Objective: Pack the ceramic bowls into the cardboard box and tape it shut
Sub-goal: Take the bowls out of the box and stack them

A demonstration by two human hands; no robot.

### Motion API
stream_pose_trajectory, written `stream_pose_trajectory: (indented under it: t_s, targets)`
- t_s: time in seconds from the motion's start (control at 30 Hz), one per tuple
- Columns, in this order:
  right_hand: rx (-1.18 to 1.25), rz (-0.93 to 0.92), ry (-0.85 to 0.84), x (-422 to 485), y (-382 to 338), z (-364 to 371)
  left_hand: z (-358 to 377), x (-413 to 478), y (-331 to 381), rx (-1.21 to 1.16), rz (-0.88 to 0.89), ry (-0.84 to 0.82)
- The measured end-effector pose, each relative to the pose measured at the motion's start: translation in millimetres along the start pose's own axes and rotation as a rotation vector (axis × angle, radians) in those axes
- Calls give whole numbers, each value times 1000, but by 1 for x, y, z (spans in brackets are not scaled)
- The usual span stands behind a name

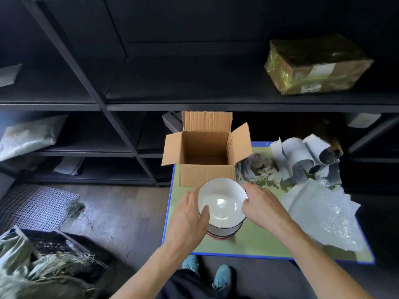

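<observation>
Table (254, 240), box (207, 173) at edge, left grip (187, 219), right grip (261, 206) clasping bowls (220, 203)

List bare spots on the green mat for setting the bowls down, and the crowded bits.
Free: the green mat strip between the bowls and the mat's blue front edge, running right up to the bubble wrap. The open cardboard box looks empty too. Crowded: right side, with crumpled paper, paper rolls and bubble wrap.

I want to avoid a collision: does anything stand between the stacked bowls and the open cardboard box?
Nothing visible does. The left hand and right hand hold the stacked ceramic bowls just in front of the cardboard box. Its flaps stand open and its inside looks empty. Only its near wall must be cleared.
</observation>
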State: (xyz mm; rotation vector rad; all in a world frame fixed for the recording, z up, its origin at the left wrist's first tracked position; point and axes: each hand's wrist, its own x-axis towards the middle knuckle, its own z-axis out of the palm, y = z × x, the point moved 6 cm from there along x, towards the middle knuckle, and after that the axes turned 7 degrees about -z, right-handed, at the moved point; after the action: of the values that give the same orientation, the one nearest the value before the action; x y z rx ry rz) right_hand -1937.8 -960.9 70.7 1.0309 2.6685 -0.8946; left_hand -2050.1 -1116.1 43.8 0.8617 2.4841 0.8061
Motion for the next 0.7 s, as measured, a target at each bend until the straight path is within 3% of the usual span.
stream_pose_trajectory:
  t_s: [0.7]
  targets:
    - [-84, -6, -11, -3, 16, 33, 13, -8, -10, 62, -35, -8]
